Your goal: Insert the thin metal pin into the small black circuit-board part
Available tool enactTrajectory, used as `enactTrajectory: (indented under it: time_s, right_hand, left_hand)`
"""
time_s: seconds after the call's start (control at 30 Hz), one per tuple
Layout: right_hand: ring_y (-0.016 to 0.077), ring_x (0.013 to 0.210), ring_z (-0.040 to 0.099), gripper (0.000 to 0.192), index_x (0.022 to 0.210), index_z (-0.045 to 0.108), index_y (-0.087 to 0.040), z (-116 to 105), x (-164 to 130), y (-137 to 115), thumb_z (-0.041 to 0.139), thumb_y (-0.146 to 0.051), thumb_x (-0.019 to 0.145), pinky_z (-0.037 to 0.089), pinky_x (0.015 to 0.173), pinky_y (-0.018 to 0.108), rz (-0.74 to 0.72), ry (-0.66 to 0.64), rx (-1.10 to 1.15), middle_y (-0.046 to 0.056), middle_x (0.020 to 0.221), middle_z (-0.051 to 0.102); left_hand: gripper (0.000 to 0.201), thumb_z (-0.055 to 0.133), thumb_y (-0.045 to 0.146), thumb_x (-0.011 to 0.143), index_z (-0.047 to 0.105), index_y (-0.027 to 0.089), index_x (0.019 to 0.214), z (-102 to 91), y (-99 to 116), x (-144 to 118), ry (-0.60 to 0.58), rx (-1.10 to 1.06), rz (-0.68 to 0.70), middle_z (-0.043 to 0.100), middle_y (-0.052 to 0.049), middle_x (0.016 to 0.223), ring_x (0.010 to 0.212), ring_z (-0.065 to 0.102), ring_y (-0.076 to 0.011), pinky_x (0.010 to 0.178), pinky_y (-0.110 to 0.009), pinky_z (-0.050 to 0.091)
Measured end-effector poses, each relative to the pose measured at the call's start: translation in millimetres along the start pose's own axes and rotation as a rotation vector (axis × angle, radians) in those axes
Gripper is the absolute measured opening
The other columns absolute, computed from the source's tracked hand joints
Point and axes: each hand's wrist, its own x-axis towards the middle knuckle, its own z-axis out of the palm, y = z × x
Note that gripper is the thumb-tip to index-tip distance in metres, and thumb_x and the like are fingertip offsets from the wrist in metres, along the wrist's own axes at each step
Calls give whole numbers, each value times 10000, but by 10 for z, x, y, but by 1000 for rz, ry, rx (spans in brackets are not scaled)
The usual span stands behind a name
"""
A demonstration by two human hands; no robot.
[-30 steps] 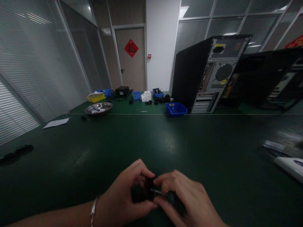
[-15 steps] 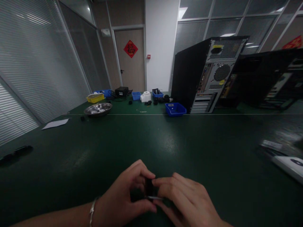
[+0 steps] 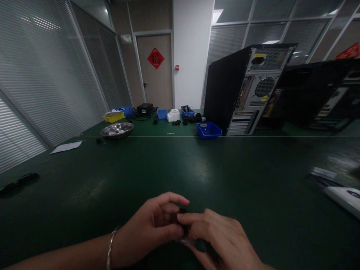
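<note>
Low in the middle of the head view, my two hands meet around a small dark object (image 3: 184,227), mostly covered by fingers and blurred, so its kind cannot be told. A pale, thin edge shows beneath it. My left hand (image 3: 157,221), with a silver bangle at the wrist, presses its thumb against the object's left side; its index finger is raised off it and stretched out. My right hand (image 3: 219,236) is closed over the object from the right, fingertips on its top and thumb below.
On the green table (image 3: 157,165) stand a metal bowl (image 3: 117,130), a blue bin (image 3: 209,130) and a black computer tower (image 3: 225,90). A white sheet (image 3: 66,147) and dark items (image 3: 21,183) lie left. A white box (image 3: 344,197) lies right.
My left index finger has lifted and straightened away from the dark object. The left thumb has moved up slightly, and the object has tilted or sunk between the hands.
</note>
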Motion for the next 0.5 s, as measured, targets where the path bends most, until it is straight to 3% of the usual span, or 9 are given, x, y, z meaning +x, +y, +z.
enactTrajectory:
  time_s: [0.17, 0.27, 0.4, 0.5]
  right_hand:
    - [115, 680, 652, 114, 886, 521, -209, 4, -8, 4, 512, -117, 820, 506, 620, 193, 82, -122, 26, 71, 1096, 677]
    - [122, 794, 668, 153, 872, 519, -204, -8, -3, 19, 521, -77, 787, 513, 695, 186, 174, -151, 102, 77, 1176, 637]
    - [151, 1089, 590, 225, 929, 524, -204, -57, -15, 43, 533, -43, 772, 482, 863, 190, 249, -132, 221, 71, 1175, 637]
    - [142, 1112, 576, 225, 947, 544, -200, -101, -22, 41, 538, -41, 788, 469, 889, 176, 257, -126, 270, 63, 1131, 659]
  left_hand:
    - [287, 627, 232, 810, 574, 183, 1088, -12, 61, 0, 60, 96, 1, 630, -43, 982, 918, 593, -157, 820, -305, 441]
    - [288, 565, 265, 853, 587, 192, 1130, -125, 101, 37, 185, 200, 65, 628, -46, 982, 922, 571, -161, 838, -315, 429]
    - [335, 530, 229, 868, 571, 175, 1196, -551, 254, 126, 490, 144, 212, 634, -64, 943, 831, 570, -147, 788, -284, 454]
    - [321, 535, 134, 841, 602, 142, 1154, -1024, 412, 170, 760, 10, 355, 637, -81, 893, 776, 583, -140, 741, -253, 491]
